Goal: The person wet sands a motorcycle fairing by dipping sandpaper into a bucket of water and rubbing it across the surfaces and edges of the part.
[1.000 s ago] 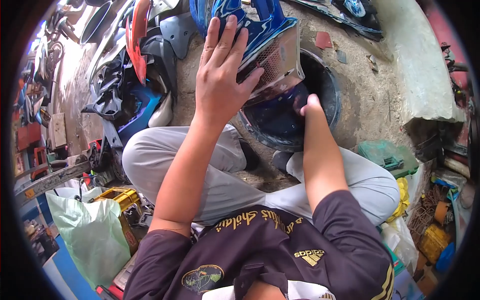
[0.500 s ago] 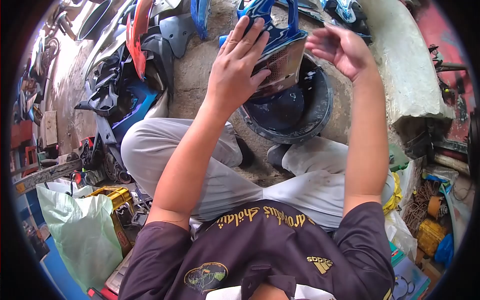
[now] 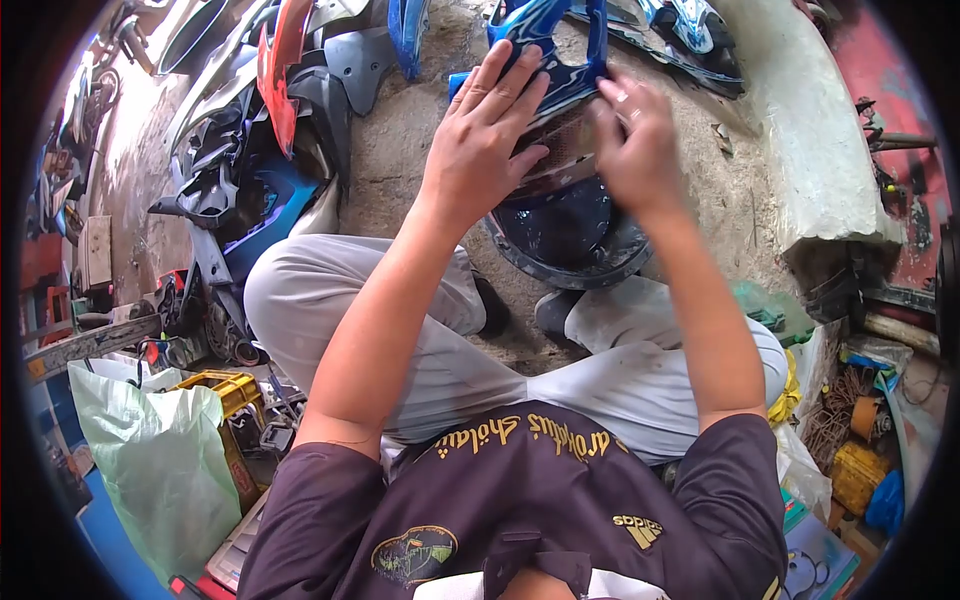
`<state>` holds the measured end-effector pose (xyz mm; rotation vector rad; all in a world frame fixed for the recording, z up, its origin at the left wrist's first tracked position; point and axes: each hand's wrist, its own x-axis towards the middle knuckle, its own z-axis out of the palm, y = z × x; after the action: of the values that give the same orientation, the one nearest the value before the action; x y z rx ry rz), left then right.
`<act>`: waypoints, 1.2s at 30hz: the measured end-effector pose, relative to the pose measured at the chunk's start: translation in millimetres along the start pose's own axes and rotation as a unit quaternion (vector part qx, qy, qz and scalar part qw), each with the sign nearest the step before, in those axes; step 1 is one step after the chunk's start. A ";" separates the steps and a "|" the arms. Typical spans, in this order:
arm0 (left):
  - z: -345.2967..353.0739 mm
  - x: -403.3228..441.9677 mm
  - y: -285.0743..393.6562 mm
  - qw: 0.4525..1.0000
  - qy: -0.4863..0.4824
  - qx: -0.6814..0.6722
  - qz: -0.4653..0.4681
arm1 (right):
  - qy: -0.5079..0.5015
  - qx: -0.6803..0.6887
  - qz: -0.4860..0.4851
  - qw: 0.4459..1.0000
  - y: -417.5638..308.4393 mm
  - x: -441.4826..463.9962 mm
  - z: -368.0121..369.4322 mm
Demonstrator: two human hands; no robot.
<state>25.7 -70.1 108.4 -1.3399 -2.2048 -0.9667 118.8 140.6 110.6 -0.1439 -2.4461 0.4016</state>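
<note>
A glossy blue motorcycle body panel (image 3: pixel 570 80) with pale swirls stands tilted above a black bucket (image 3: pixel 590 272), a brownish mesh-like section on its near side. My left hand (image 3: pixel 487 128) lies flat over the panel's left part, fingers stretched out. At the panel's right edge is my right hand (image 3: pixel 638 145), its fingers smeared by motion; whether it touches or grips the edge is unclear. Dark liquid (image 3: pixel 555 225) shows inside the bucket, which sits on the floor between my legs. Both hands hide parts of the panel.
On the left lie a red-orange panel (image 3: pixel 277 90), black fairing parts (image 3: pixel 325 120) and a purple-blue panel (image 3: pixel 265 215). Another blue-white panel (image 3: pixel 690 30) is at the upper right. A whitish concrete ledge (image 3: pixel 800 130) runs along the right. A plastic bag (image 3: pixel 160 450) stands lower left.
My right hand has swung left and down from open air to the panel's right edge. The panel has shifted slightly right; my left hand stays flat on it.
</note>
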 end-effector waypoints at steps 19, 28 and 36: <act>-5.4 0.3 0.8 0.999 -0.001 0.041 0.000 | 0.074 0.080 0.091 0.990 24.4 -24.6 22.2; -6.8 -2.9 -6.0 0.993 0.032 0.104 -0.049 | -0.518 -0.073 0.335 0.784 129.9 -119.6 122.6; 1.1 -0.4 -16.2 0.981 0.071 0.148 -0.101 | -0.382 -0.058 0.475 0.791 151.3 -225.4 273.3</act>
<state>11.6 -74.6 101.6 -0.9000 -2.2956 -0.7363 126.9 170.3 -273.4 -1.5863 -2.9958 0.8565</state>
